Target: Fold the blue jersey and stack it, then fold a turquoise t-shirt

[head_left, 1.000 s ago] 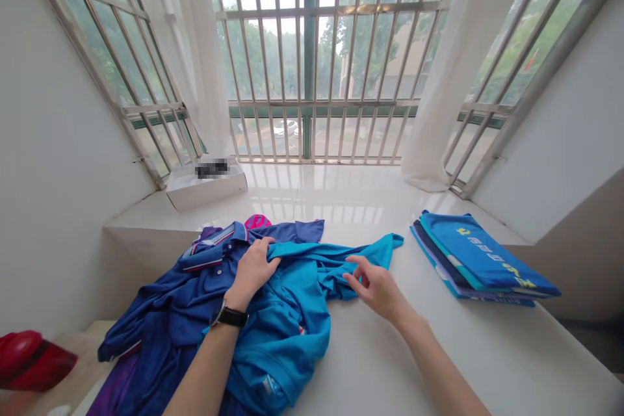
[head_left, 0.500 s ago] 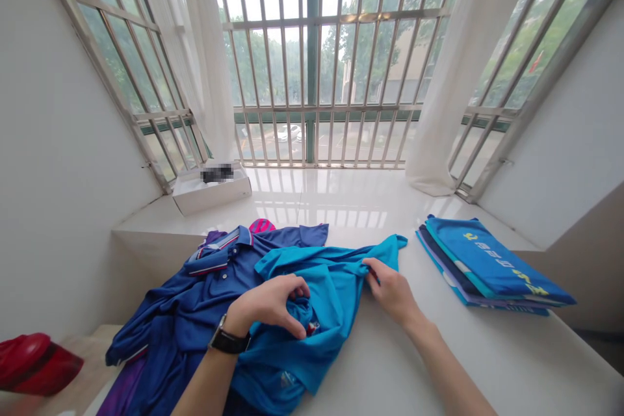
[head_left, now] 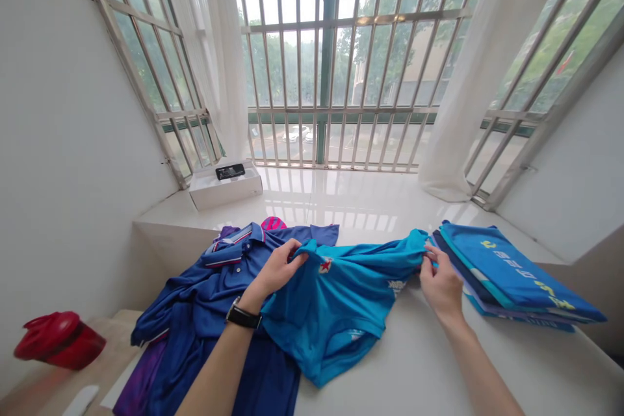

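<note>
A bay of steel-barred windows (head_left: 331, 58) with sheer white curtains (head_left: 468, 78) looks out on trees and parked cars. Below it runs a glossy white ledge (head_left: 341, 198). At the far left of the ledge sits a white box (head_left: 225, 190) with a small black object (head_left: 229, 171) on top. At the right lies a folded stack of blue garments (head_left: 517, 273). Nearer, a navy polo shirt (head_left: 195, 289) spreads in a loose heap, with purple cloth (head_left: 141, 383) beneath it and a pink patch of fabric (head_left: 273, 223) beyond its collar.

A turquoise shirt (head_left: 341, 299) lies stretched across the navy shirt and the bare ledge. The left hand (head_left: 275, 273), with a black wristwatch (head_left: 242, 316), has its fingers closed on the shirt's bunched upper edge. The right hand (head_left: 441, 289) pinches the far end of the shirt just beside the stack, its fingers nearly closed on the cloth.

That closeness is the main risk: a sideways tug could catch and skew the stack, or the taut cloth could slip from the fingers. The turquoise shirt's collar is hidden in its folds, and the small red badge (head_left: 324, 265) and white lettering (head_left: 396, 285) are too small to read.
</note>
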{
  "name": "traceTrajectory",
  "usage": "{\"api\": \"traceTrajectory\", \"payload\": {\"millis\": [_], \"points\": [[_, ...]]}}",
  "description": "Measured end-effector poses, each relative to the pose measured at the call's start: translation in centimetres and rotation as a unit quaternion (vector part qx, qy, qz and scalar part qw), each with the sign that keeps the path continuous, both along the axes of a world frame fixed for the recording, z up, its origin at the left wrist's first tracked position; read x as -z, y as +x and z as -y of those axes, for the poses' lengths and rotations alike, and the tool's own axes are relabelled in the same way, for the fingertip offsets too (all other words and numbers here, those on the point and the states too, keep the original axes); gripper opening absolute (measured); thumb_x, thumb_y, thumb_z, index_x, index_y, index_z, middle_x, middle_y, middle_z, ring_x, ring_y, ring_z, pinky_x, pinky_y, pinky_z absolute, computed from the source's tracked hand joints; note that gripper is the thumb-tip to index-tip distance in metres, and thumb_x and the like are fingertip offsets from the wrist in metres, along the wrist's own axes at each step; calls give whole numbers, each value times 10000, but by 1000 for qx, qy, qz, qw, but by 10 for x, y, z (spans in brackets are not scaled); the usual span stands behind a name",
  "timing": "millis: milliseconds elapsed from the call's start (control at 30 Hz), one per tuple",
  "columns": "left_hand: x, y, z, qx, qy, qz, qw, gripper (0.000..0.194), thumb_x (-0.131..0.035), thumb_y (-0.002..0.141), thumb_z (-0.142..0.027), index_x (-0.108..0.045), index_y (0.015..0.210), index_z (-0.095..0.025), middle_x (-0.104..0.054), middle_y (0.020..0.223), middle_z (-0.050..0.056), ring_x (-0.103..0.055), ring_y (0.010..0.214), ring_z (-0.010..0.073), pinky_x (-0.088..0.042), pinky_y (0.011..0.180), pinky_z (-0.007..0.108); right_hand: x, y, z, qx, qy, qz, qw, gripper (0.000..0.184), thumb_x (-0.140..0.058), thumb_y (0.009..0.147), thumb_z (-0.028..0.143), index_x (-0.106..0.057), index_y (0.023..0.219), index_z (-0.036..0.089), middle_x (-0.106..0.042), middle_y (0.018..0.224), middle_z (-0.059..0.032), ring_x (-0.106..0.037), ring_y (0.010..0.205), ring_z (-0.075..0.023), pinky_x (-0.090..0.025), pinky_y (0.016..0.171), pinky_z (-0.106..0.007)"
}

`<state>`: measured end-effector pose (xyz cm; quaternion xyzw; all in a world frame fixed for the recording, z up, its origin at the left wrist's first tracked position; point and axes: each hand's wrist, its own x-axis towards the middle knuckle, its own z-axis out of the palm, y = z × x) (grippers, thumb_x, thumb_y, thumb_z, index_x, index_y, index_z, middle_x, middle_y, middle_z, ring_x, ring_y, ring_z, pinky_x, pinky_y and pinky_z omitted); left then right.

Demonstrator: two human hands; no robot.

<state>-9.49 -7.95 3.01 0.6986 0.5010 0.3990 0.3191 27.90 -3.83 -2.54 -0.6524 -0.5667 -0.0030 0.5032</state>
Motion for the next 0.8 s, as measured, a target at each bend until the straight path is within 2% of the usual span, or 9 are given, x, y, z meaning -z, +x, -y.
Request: {"api": "traceTrajectory", "payload": {"millis": [167, 233, 333, 400, 467, 533, 600, 667, 800], "points": [[25, -11, -23, -193, 43, 121, 973, 296, -543, 909, -467, -595, 931, -176, -622, 806, 16, -583, 768, 180, -461, 715, 284, -5, -39, 12, -95, 85, 107, 986, 392, -487, 924, 376, -582, 1233, 155, -644, 1196, -177, -610, 1110, -313, -498, 946, -485], [33, -17, -30, -256, 56, 159, 952, 287, -534, 914, -442, -600, 987, -173, -650, 867, 43, -617, 836, 207, -491, 776, 322, -10, -60, 28, -179, 106, 137, 968, 312, -508, 939, 350, -597, 1190, 188, -654, 1158, -153, -600, 1109, -295, -492, 956, -466], [33, -21, -31, -349, 119, 116, 922, 270, -539, 904, -333, -573, 1111, -162, -658, 1050, 108, -618, 1030, 262, -490, 912, 410, -18, -93, 59, -392, 61, 168, 902, 311, -554, 930, 386, -588, 1191, 222, -672, 1110, -123, -629, 1026, -257, -525, 862, -384], [27, -18, -24, -369, 209, 7, 906, 343, -564, 881, -266, -550, 1207, -160, -602, 1235, 148, -522, 1230, 303, -411, 1042, 473, -20, -112, 78, -503, -2, 202, 841, 560, -657, 833, 540, -553, 1279, 217, -666, 1161, -131, -627, 1029, -273, -519, 874, -391], [18, -9, -13, -300, 271, -106, 908, 347, -566, 892, -248, -562, 1231, -178, -588, 1285, 138, -477, 1287, 306, -366, 1085, 476, -19, -126, 90, -558, -56, 231, 795, 776, -738, 692, 660, -552, 1304, 219, -648, 1220, -135, -614, 1057, -299, -498, 918, -421], [10, 5, -1, -157, 250, -179, 939, 226, -530, 938, -272, -628, 1129, -202, -678, 1111, 92, -599, 1109, 259, -450, 979, 397, -15, -132, 93, -562, -91, 249, 784, 714, -767, 666, 645, -607, 1224, 230, -645, 1225, -122, -605, 1061, -301, -484, 925, -423], [5, 19, 10, -15, 179, -218, 959, 211, -507, 971, -338, -675, 967, -210, -711, 874, 40, -657, 836, 191, -489, 781, 294, -11, -130, 86, -531, -115, 269, 795, 389, -705, 802, 508, -659, 1070, 230, -676, 1120, -95, -619, 985, -265, -491, 856, -388], [4, 31, 17, 72, 118, -243, 960, 286, -538, 956, -438, -683, 870, -207, -703, 768, 18, -646, 708, 160, -452, 661, 245, -8, -123, 76, -491, -132, 288, 812, 171, -566, 924, 351, -666, 957, 216, -693, 979, -77, -626, 878, -231, -490, 765, -352], [4, 41, 25, 117, 73, -279, 950, 423, -635, 837, -618, -683, 924, -207, -725, 844, 27, -671, 772, 194, -441, 668, 252, -4, -106, 57, -425, -150, 262, 853, 204, -459, 966, 271, -648, 933, 202, -699, 902, -75, -645, 827, -228, -495, 720, -339]]}}
